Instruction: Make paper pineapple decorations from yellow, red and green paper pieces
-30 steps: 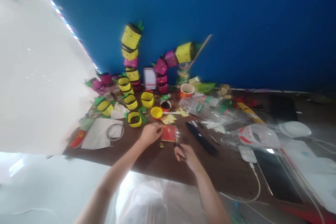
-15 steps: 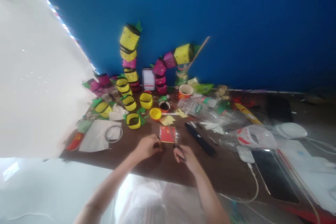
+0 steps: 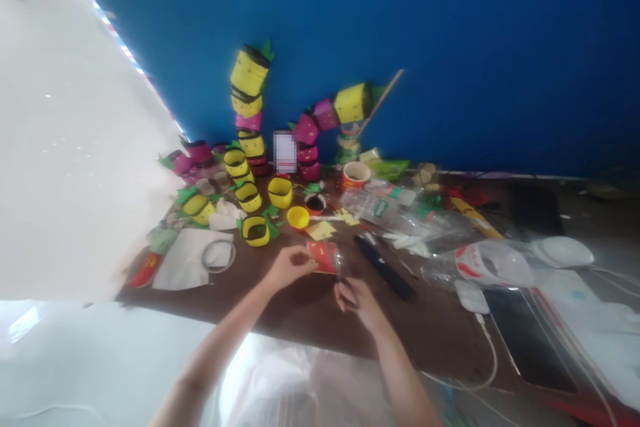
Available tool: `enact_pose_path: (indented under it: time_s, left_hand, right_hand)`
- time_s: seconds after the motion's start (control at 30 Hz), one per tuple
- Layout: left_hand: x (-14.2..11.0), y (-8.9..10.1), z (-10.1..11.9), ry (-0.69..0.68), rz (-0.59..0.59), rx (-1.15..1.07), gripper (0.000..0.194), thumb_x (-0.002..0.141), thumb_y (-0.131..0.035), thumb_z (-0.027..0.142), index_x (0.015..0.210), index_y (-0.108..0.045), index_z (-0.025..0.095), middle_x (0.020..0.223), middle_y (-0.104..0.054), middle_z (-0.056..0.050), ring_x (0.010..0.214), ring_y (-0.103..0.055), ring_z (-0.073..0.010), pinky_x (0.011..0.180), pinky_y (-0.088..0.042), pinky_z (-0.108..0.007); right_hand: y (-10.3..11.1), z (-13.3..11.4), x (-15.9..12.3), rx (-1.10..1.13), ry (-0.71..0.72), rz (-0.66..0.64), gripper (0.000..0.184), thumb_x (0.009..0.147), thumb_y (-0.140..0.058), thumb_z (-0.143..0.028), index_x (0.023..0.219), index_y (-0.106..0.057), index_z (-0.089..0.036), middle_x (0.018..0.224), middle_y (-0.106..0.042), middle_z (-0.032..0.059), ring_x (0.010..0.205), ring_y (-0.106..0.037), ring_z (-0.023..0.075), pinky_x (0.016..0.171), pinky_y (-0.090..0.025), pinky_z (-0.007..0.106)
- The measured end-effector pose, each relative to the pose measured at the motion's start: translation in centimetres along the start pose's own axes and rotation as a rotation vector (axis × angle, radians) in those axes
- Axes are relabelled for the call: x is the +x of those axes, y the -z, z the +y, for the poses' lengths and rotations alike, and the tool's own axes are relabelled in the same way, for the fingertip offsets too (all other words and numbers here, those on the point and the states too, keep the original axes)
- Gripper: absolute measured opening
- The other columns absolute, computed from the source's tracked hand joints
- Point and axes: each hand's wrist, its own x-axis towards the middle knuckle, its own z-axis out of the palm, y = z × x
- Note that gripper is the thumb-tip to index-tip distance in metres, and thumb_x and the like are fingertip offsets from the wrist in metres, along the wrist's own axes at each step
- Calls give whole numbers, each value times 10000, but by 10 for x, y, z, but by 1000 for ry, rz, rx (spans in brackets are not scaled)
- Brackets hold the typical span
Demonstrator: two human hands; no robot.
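On the table in front of me sits a small red piece point(image 3: 324, 257) with clear or pale sides, perhaps a cut cup or bottle section. My left hand point(image 3: 291, 268) reaches its left edge, with thumb and forefinger closed there. Scissors point(image 3: 339, 268) are in my right hand point(image 3: 354, 295), fingers wrapped round the handles. Their blades point away from me over the right part of the red piece. Blur hides whether the blades bite into it. Just beyond lie yellow paper scraps point(image 3: 323, 231) and a yellow cup point(image 3: 298, 217).
Yellow cut containers point(image 3: 255, 231) and a tall yellow-purple stack point(image 3: 250, 73) stand behind, near the blue wall point(image 3: 450, 47). To the right lie a black long tool point(image 3: 383, 267), a clear bottle point(image 3: 493, 263) and a phone point(image 3: 530, 340). A tape roll point(image 3: 218, 256) rests on white paper point(image 3: 175, 267) at left.
My left hand has moved forward and right, from beside the red piece onto its left edge. My right hand still holds the scissors in nearly the same place.
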Motion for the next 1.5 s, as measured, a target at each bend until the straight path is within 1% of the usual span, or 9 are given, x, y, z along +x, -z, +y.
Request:
enact_pose_path:
  time_s: [0.17, 0.27, 0.37, 0.47, 0.6, 0.7, 0.9, 1.33, 1.5]
  left_hand:
    - [19, -12, -8, 39, 98, -210, 256, 608, -741, 318, 736, -651, 116, 642, -636, -23, 545, -545, -90, 549, -433, -204]
    - [21, -16, -15, 81, 116, -312, 302, 582, -759, 309, 790, -674, 106, 704, -671, -60, 607, -598, -122, 604, -470, -233]
    - [20, -17, -18, 94, 178, -395, 305, 575, -765, 315, 777, -674, 107, 704, -676, -62, 629, -619, -132, 652, -492, -256]
    - [19, -16, -17, 92, 238, -458, 317, 575, -767, 316, 798, -664, 116, 691, -673, -46, 615, -620, -120, 662, -501, -260]
    - [18, -15, -14, 105, 267, -507, 342, 566, -773, 318, 809, -649, 110, 662, -666, -44, 582, -617, -116, 607, -497, -241]
    - [17, -15, -13, 115, 271, -525, 348, 557, -778, 312, 800, -638, 106, 637, -661, -41, 560, -613, -114, 574, -489, -229]
    - [17, -15, -14, 122, 273, -529, 345, 558, -779, 311, 791, -632, 105, 623, -658, -36, 545, -601, -100, 558, -486, -215]
    - [14, -12, -14, 89, 262, -442, 360, 575, -768, 352, 811, -661, 102, 668, -673, -48, 593, -617, -113, 633, -502, -239]
    - [15, -9, -13, 111, 212, -395, 344, 612, -738, 373, 807, -679, 97, 653, -659, -52, 549, -595, -107, 564, -488, -224]
  right_hand:
    - [1, 2, 0, -7, 4, 0, 415, 731, -562, -548, 600, -498, -159, 456, -469, -22, 423, -407, 81, 407, -219, 203]
    - [1, 2, 1, -24, 3, 1, 412, 734, -559, -544, 597, -492, -161, 447, -465, -24, 415, -399, 80, 403, -205, 204]
    - [0, 1, 1, -51, 8, 1, 421, 736, -546, -556, 595, -488, -164, 444, -466, -25, 413, -399, 83, 404, -209, 208]
    - [-2, -1, 1, -94, 21, -1, 423, 749, -528, -556, 589, -490, -166, 445, -477, -24, 416, -399, 85, 420, -238, 216]
    - [-4, -7, 2, -171, 44, -12, 413, 772, -533, -512, 550, -489, -167, 452, -505, -18, 451, -430, 92, 486, -308, 229]
    - [-6, -11, 3, -218, 49, -34, 411, 775, -543, -492, 528, -492, -167, 460, -520, -13, 473, -459, 101, 520, -336, 234]
    - [-9, -14, 4, -265, 43, -54, 419, 770, -546, -500, 514, -481, -175, 464, -521, -8, 470, -456, 108, 518, -347, 238]
    - [-10, -5, 4, -280, 22, -9, 372, 793, -520, -456, 556, -476, -172, 490, -484, -27, 489, -440, 101, 508, -317, 226]
    - [-10, -4, 4, -279, 24, -8, 388, 782, -531, -468, 541, -467, -172, 481, -476, -28, 482, -434, 96, 504, -317, 224]
